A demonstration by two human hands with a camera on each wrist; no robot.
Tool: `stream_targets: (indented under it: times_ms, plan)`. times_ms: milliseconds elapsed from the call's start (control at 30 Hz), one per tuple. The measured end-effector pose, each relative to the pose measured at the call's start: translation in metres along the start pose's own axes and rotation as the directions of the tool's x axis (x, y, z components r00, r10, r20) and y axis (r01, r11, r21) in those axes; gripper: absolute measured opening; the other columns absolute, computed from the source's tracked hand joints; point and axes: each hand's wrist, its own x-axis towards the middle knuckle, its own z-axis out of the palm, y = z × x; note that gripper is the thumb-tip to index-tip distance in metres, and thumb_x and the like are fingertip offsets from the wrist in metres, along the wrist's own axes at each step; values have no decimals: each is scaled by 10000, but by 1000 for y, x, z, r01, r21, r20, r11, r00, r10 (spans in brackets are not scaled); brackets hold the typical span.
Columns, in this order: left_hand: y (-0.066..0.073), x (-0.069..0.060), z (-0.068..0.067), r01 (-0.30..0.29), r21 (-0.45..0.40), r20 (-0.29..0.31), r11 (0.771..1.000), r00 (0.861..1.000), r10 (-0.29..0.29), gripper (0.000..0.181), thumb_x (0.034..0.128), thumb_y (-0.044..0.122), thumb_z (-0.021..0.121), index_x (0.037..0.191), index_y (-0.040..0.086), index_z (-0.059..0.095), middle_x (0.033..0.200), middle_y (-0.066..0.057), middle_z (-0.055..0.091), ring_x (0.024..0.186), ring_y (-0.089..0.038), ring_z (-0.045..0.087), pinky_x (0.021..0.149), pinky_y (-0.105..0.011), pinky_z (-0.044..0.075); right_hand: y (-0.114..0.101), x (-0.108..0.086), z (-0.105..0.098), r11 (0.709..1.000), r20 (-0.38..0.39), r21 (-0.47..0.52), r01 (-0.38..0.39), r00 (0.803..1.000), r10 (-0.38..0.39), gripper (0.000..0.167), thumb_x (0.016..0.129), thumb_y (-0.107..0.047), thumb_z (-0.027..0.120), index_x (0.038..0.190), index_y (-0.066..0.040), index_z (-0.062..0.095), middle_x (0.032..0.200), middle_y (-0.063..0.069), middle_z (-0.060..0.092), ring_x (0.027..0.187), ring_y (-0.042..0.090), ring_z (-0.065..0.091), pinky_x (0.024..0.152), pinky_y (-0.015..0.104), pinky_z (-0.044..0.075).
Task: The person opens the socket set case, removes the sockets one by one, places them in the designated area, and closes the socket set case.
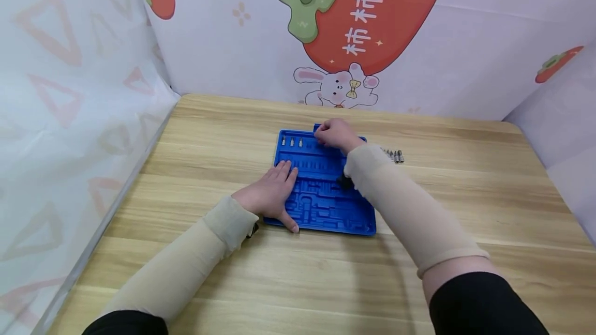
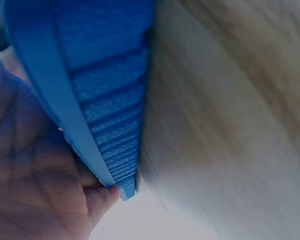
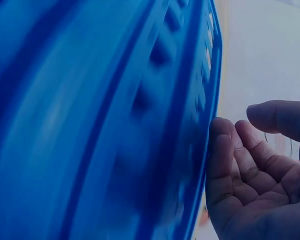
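A blue molded plastic tool case (image 1: 326,218) lies on the wooden table, its recesses facing up. Three small metal bits (image 1: 292,141) stand in its upper left row. My left hand (image 1: 270,193) rests spread over the case's left edge, thumb at the near edge; in the left wrist view the palm is beside the blue rim (image 2: 80,110). At the far edge is my right hand (image 1: 337,134), beside the top row. The right wrist view shows its fingers (image 3: 221,150) bent against the rim, with the thumb apart and nothing visible between them.
Several metal bits (image 1: 396,156) lie in a row on the table right of the case, partly hidden by my right forearm. Behind the wooden table (image 1: 209,128) hangs a printed white backdrop (image 1: 223,50), and another white sheet (image 1: 70,118) borders the left side.
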Motion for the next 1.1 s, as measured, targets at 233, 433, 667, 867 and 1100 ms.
stream_targets:
  times_ms: [233, 433, 667, 867, 1100]
  plan:
    - [-2, 1, 3, -5, 5, -1, 1000, 1000, 5, 1428, 698, 750, 811, 1644, -11, 59, 1702, -230, -29, 1564, -378, -66, 1254, -480, 36, -14, 17, 24, 994, -30, -107, 7, 999, -10, 189, 1015, -208, 638, 905, -67, 699, 768, 29, 614, 724, 188, 562, 655, 294, 461]
    - [-3, 1, 2, -6, -5, -6, 1000, 1000, 6, 1424, 700, 735, 822, 1645, -6, 58, 1704, -224, -32, 1565, -369, -74, 1255, -477, 33, -21, 23, 36, 978, -101, -207, -4, 995, -17, 345, 986, -187, 660, 673, -117, 531, 600, -26, 450, 615, 163, 480, 633, 292, 408]
    - [-2, 2, 1, -13, 18, -10, 1000, 1000, 13, 1416, 702, 735, 822, 1639, -25, 81, 1701, -240, -9, 1567, -376, -50, 1256, -477, 43, -24, 26, 47, 977, -149, -201, -70, 988, 41, 388, 994, -224, 679, 661, -123, 507, 595, -15, 448, 592, 174, 504, 618, 310, 446]
    - [0, 1, 0, -18, 14, -19, 1000, 1000, 18, 1417, 697, 736, 825, 1637, -30, 92, 1699, -246, 6, 1568, -376, -35, 1257, -473, 52, -23, 26, 49, 983, -178, -160, -92, 982, 63, 396, 994, -254, 685, 657, -123, 524, 594, -13, 452, 595, 176, 506, 611, 311, 438]
    - [-1, 0, 2, -10, 15, -27, 1000, 1000, 11, 1423, 686, 740, 829, 1639, -27, 101, 1702, -239, 21, 1568, -382, -21, 1255, -477, 61, -13, 23, 47, 996, -148, 89, -11, 989, 24, 211, 997, -206, 668, 822, -95, 631, 770, 18, 547, 703, 187, 515, 628, 289, 414]
